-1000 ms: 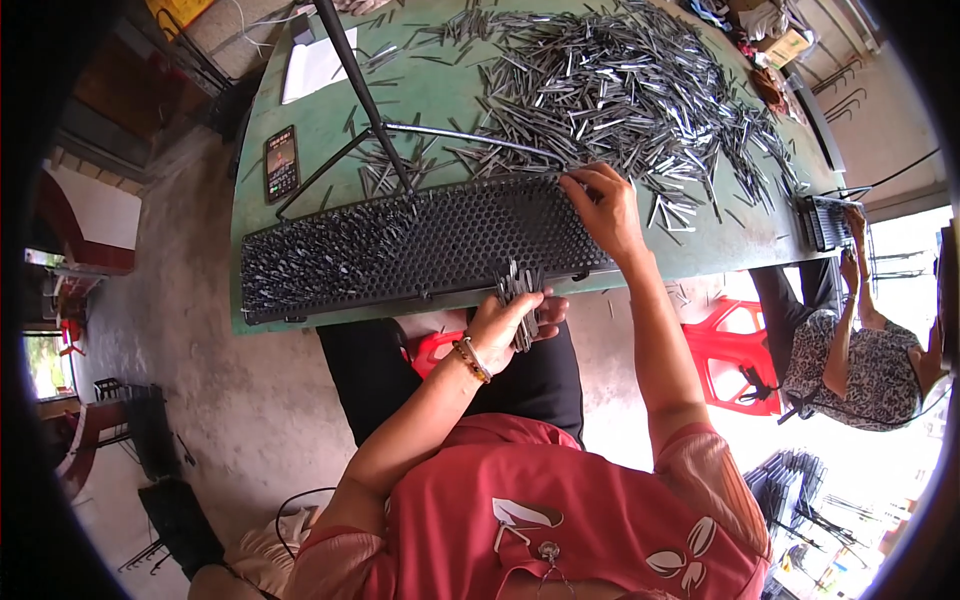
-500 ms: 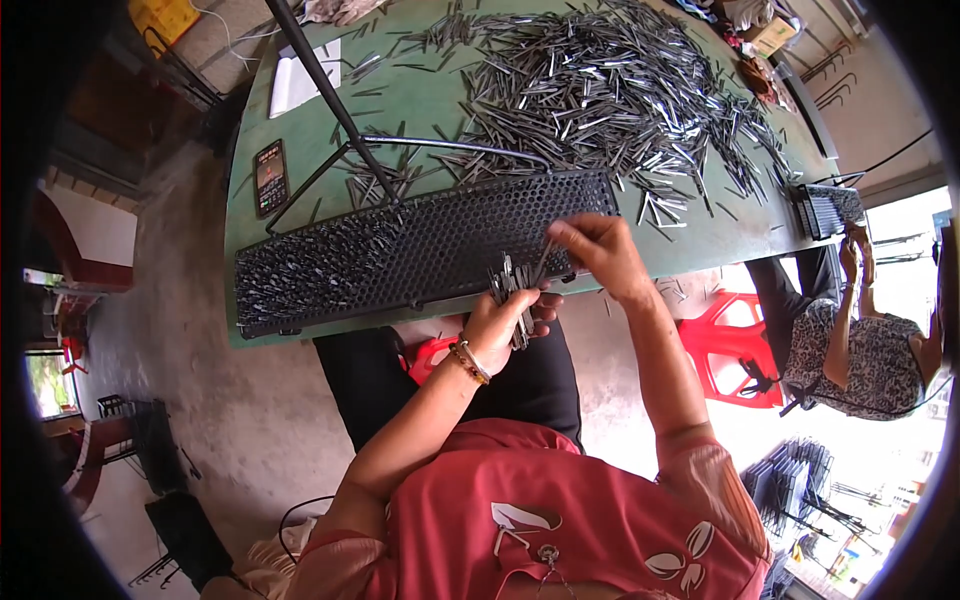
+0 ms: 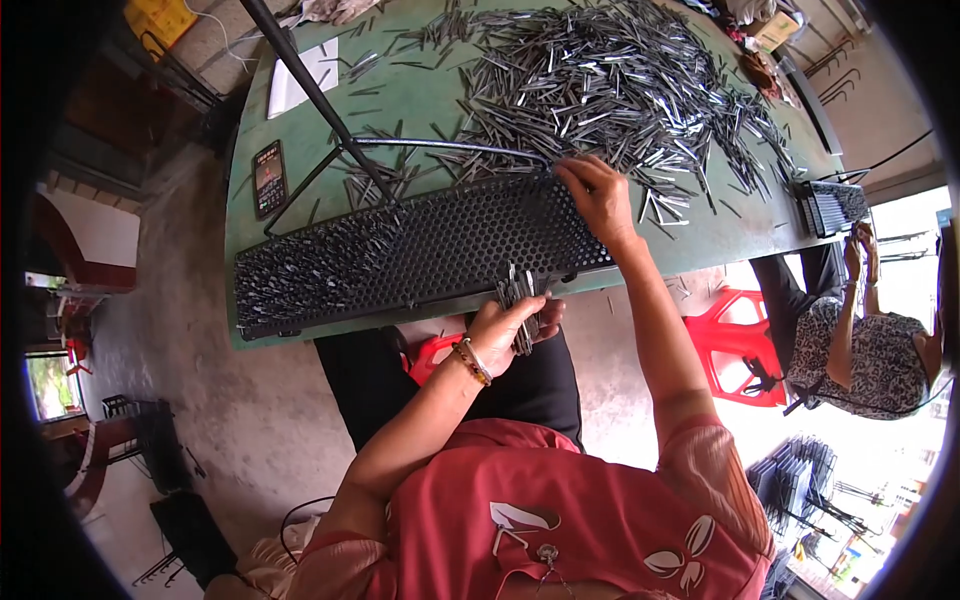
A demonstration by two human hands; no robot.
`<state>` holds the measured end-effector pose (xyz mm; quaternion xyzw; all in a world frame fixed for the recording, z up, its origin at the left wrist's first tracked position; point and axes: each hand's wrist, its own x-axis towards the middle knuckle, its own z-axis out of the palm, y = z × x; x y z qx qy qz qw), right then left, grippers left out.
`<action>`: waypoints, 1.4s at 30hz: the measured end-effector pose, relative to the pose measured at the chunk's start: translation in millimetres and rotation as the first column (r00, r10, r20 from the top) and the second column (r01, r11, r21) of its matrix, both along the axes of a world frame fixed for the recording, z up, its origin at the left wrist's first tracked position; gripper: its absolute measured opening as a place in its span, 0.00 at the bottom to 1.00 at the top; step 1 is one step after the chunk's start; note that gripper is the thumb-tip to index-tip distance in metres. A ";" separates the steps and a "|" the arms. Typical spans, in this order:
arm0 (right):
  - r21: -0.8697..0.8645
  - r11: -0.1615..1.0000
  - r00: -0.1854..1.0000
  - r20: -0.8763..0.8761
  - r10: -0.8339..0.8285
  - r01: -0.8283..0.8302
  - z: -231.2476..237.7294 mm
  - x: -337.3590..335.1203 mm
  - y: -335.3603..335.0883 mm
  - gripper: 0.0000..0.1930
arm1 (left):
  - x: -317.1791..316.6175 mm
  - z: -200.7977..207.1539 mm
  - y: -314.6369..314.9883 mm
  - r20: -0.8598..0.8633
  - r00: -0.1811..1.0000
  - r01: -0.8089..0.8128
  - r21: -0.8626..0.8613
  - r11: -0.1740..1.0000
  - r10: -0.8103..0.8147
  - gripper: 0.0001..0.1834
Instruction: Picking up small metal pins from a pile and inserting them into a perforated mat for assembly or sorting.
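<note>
My left hand (image 3: 498, 332) is closed round a bundle of thin dark metal strips (image 3: 518, 290), just in front of a black perforated rack (image 3: 470, 235). My right hand (image 3: 600, 200) is at the rack's far right corner, thumb and fingers pinched together; whatever is between the fingertips is hidden. Many strips (image 3: 310, 270) stand upright, packed into the holes of the rack's left part, while its right part shows mostly bare holes. A black metal frame (image 3: 345, 140) with a long slanting bar rises behind the rack.
A large heap of loose strips (image 3: 600, 85) covers the far part of the green table (image 3: 410, 95). A phone-like device (image 3: 269, 180) and white paper (image 3: 300, 80) lie at left. To the right, a person (image 3: 850, 350) sits by a smaller rack (image 3: 832, 208), near a red stool (image 3: 735, 340).
My right hand has moved up and away from the bundle to the rack's far edge. The left hand stays near the rack's front edge, still holding the strips.
</note>
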<state>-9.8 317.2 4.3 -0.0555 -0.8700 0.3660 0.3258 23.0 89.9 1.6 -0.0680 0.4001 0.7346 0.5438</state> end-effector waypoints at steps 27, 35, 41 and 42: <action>-0.452 0.878 0.971 0.233 -0.051 0.155 40.0 27.6 -10.6 0.11 | -1.8 7.9 12.3 0.018 1.000 -0.023 0.021 1.000 0.023 0.12; -0.131 0.985 0.994 0.014 -0.107 0.108 -4.0 2.0 8.3 0.10 | 1.6 -1.1 9.3 0.019 1.000 -0.016 0.002 1.000 0.016 0.13; 0.192 0.980 0.998 0.013 0.057 -0.059 0.8 3.8 4.1 0.10 | 1.1 3.4 10.9 0.004 0.998 -0.062 -0.012 0.998 0.062 0.09; 0.196 0.980 0.999 0.037 0.038 -0.044 3.3 4.6 1.1 0.09 | 0.8 3.3 10.9 -0.012 0.998 -0.068 -0.010 0.998 0.067 0.09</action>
